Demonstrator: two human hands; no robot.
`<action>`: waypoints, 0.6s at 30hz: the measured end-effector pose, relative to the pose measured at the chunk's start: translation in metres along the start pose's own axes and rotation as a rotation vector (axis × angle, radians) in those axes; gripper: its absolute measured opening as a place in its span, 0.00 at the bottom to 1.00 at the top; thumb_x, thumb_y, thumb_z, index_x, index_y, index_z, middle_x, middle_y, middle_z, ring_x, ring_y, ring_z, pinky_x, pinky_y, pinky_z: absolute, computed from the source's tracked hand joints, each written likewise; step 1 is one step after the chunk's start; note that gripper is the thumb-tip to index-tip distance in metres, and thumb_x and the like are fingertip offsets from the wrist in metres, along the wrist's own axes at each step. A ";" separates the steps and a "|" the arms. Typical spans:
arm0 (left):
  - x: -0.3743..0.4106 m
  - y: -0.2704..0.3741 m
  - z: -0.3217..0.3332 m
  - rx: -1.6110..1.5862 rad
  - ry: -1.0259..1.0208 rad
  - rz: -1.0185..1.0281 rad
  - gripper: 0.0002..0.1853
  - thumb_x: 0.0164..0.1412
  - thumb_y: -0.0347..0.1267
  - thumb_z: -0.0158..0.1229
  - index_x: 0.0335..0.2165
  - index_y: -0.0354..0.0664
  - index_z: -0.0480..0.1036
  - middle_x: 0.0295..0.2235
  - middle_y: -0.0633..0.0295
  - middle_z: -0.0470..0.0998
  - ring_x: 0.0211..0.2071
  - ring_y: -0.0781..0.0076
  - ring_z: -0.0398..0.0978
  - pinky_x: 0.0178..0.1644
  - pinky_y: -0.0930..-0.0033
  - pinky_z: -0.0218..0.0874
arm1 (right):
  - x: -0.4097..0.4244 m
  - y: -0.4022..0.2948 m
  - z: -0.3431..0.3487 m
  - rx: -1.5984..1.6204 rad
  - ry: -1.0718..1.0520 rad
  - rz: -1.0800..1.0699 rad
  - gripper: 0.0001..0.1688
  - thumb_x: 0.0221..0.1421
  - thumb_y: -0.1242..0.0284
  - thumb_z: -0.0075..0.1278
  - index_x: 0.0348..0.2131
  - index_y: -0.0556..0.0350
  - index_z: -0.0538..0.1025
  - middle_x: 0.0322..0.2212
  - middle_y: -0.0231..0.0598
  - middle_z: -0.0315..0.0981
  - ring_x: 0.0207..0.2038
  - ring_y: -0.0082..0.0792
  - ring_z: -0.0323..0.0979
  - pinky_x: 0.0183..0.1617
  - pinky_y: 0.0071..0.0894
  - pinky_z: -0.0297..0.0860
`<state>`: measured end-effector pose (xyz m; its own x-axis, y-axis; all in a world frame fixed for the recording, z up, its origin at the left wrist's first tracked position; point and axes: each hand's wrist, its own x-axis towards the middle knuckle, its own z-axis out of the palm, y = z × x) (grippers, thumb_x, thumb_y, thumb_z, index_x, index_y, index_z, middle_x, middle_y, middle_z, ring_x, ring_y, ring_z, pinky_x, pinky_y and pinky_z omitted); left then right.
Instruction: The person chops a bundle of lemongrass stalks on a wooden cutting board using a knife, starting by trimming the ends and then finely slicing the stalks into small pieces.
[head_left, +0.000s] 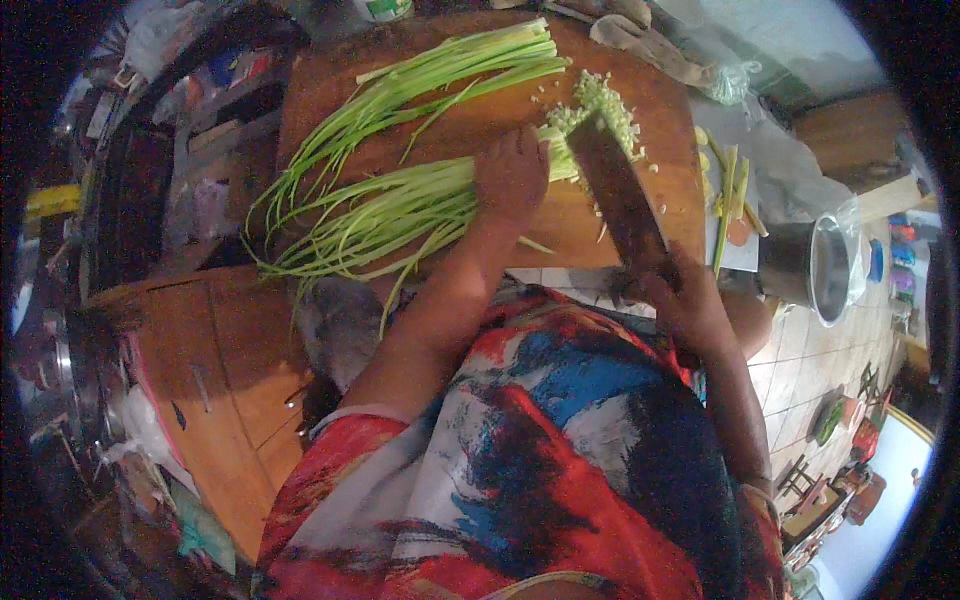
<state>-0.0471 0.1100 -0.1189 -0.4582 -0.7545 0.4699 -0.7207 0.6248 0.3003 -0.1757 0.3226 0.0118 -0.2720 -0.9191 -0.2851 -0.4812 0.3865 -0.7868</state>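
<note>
My left hand (512, 178) presses a bundle of long green stalks (397, 214), probably green vegetable stems, onto a wooden board (442, 135); its fingers are curled close to the cut ends. Held in my right hand (679, 296) is a cleaver (619, 187) with a broad dark blade, whose far end lies beside those cut ends. Small chopped pieces (600, 105) are heaped just beyond the blade, with some scattered around it. Farther back on the board lies a second bundle of stalks (450, 64), touched by neither hand.
Right of the board are loose stalk pieces (727, 202) on a pale surface and a metal pot (829, 270) beside clear plastic. A cloth (652, 49) lies at the back right edge. A wooden cabinet (217, 375) stands at the lower left.
</note>
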 end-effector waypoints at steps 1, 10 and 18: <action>-0.003 -0.002 0.003 0.036 0.043 0.018 0.15 0.56 0.41 0.50 0.39 0.44 0.68 0.29 0.59 0.73 0.33 0.58 0.72 0.35 0.51 0.61 | 0.006 -0.011 0.001 0.026 0.049 0.015 0.13 0.55 0.70 0.46 0.36 0.63 0.69 0.21 0.52 0.71 0.25 0.45 0.70 0.31 0.44 0.65; -0.003 -0.007 -0.001 0.043 -0.020 0.087 0.18 0.53 0.37 0.52 0.44 0.49 0.68 0.40 0.61 0.72 0.39 0.60 0.71 0.38 0.51 0.61 | 0.068 -0.023 0.030 -0.359 0.071 -0.089 0.10 0.56 0.72 0.41 0.37 0.60 0.65 0.23 0.59 0.71 0.29 0.61 0.71 0.31 0.53 0.66; 0.000 -0.005 0.006 0.135 -0.028 0.082 0.14 0.51 0.35 0.52 0.39 0.49 0.69 0.39 0.63 0.72 0.39 0.60 0.70 0.37 0.52 0.60 | 0.117 0.001 0.055 -0.402 0.141 0.018 0.11 0.56 0.70 0.38 0.35 0.61 0.66 0.23 0.63 0.71 0.28 0.61 0.71 0.32 0.57 0.66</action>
<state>-0.0467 0.1058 -0.1256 -0.5314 -0.7088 0.4640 -0.7428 0.6532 0.1470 -0.1624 0.2111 -0.0520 -0.3813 -0.9030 -0.1978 -0.7540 0.4276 -0.4986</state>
